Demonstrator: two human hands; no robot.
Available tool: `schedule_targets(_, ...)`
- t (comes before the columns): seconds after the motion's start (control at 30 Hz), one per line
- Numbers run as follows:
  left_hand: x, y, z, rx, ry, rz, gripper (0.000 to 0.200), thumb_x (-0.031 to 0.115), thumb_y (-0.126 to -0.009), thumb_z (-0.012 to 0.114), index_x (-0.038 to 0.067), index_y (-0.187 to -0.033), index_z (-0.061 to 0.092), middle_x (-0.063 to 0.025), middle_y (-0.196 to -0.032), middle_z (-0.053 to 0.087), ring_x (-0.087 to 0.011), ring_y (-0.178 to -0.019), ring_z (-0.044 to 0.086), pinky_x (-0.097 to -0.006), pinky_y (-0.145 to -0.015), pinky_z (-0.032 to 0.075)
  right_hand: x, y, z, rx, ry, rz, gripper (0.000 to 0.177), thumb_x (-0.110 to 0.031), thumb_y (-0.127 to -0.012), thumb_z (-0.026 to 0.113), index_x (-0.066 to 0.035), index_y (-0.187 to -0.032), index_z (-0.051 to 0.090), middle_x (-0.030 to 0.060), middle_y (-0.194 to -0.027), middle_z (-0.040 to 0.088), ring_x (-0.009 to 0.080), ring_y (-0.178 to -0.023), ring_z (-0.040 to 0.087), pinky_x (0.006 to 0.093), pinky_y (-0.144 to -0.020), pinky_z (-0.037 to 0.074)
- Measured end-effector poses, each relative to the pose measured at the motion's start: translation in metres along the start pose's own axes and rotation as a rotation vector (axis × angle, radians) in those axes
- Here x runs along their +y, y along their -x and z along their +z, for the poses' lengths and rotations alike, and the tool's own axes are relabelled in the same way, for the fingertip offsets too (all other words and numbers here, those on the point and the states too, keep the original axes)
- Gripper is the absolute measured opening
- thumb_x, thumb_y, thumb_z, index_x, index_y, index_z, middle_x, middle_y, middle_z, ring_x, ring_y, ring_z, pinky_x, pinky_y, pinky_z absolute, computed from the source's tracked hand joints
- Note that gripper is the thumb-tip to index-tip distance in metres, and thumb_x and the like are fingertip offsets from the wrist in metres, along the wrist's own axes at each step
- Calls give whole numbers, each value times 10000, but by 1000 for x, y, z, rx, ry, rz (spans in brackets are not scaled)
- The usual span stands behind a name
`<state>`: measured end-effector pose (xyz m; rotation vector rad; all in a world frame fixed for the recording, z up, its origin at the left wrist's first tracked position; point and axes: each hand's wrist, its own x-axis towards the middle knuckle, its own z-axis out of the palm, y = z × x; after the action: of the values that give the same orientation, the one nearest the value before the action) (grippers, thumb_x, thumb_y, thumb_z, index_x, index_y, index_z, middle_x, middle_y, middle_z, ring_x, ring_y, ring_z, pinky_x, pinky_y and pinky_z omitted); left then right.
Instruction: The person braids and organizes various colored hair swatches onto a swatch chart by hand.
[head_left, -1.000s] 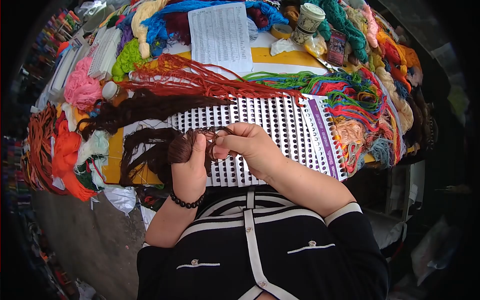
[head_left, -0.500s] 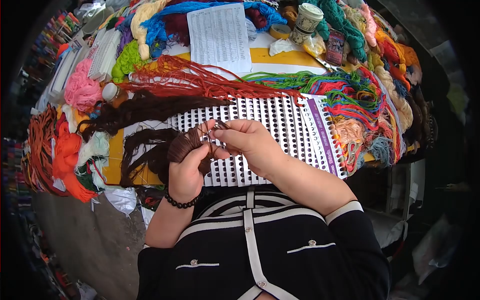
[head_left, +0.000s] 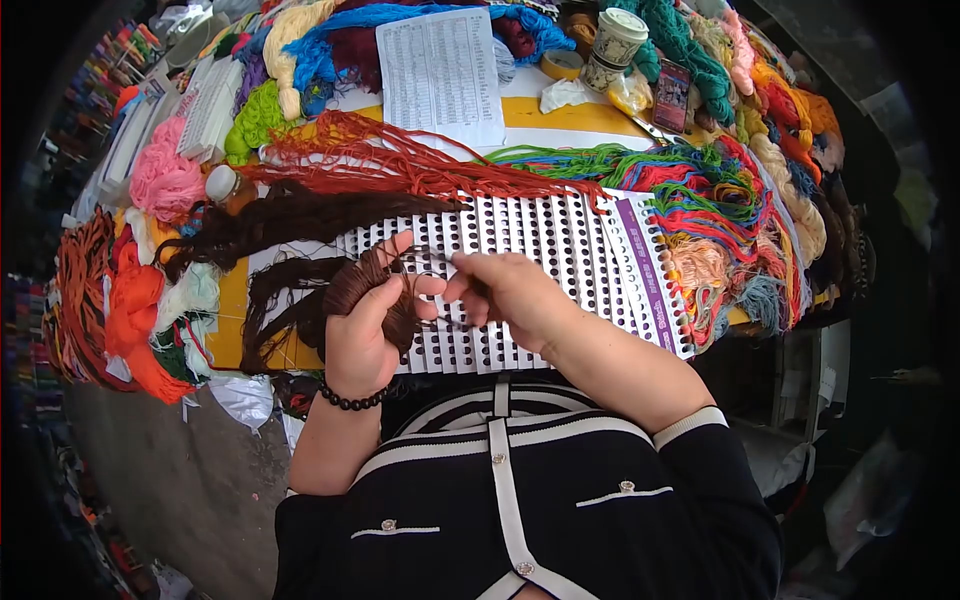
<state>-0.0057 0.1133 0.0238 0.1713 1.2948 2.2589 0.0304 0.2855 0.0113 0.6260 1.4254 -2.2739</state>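
Brown thread, bunched into a thick skein (head_left: 352, 290), is gripped in my left hand (head_left: 368, 335), the thumb pressed across it and some fingertips raised. To its right, my right hand (head_left: 510, 295) pinches a few dark strands (head_left: 430, 257) that stretch over from the skein. Both hands are above white cards (head_left: 535, 235) with rows of punched holes, laid overlapping. More dark brown thread (head_left: 285, 290) trails left from under my left hand. Beyond it lies another long dark brown hank (head_left: 310, 215), its right end on the cards.
Red threads (head_left: 400, 160) lie across the back of the cards, multicoloured threads (head_left: 700, 190) to the right. A printed sheet (head_left: 440, 75), a paper cup (head_left: 615, 45), a tape roll (head_left: 561, 65), scissors (head_left: 655, 131) and a phone (head_left: 672, 95) are farther back. Orange yarn (head_left: 135, 310) hangs at left.
My right hand has moved right, away from my left hand, drawing the strands out between them. My left hand has shifted slightly left with the skein.
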Motion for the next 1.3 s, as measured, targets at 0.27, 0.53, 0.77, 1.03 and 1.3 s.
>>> schedule_targets(0.27,-5,2,3,6,-104,5,374,14,-875,410,-51,-1242,450,-128,-915,619,-143,-684,572,-250,-668,477,-6,10,18,-172,-70,-177,188,-185,-832,606,-11,-768,641,38,-647,589,97,-563,512,228,-542,392)
schedule_targets(0.53,-12,5,14,-84,-299,103,386,-42,-848,451,-61,-1232,478,-109,-1067,598,-131,-922,569,-247,-806,460,-2,2,16,-173,29,-234,75,-43,-800,630,26,-770,623,60,-588,563,114,-471,514,227,-473,412)
schedule_targets(0.77,-9,4,4,-188,-143,44,326,74,-912,465,-62,-1206,506,-99,-945,620,-146,-756,581,-255,-687,486,-3,8,15,-180,-30,-261,51,-18,-797,608,31,-799,623,80,-656,607,121,-504,542,234,-498,440)
schedule_targets(1.03,-11,2,9,34,-150,76,279,159,-942,456,-59,-1077,566,-126,-892,631,-169,-711,600,-282,-677,505,-5,10,8,-126,-43,-346,28,-3,-774,599,6,-789,620,63,-723,621,147,-700,592,235,-625,454)
schedule_targets(1.3,96,7,-114,217,792,233,282,171,-962,395,49,-1177,531,-91,-1087,624,-170,-797,592,-338,-751,507,-90,67,-80,-430,-517,-580,250,-172,-869,438,-7,-1036,523,126,-1104,586,291,-1007,578,445,-883,425)
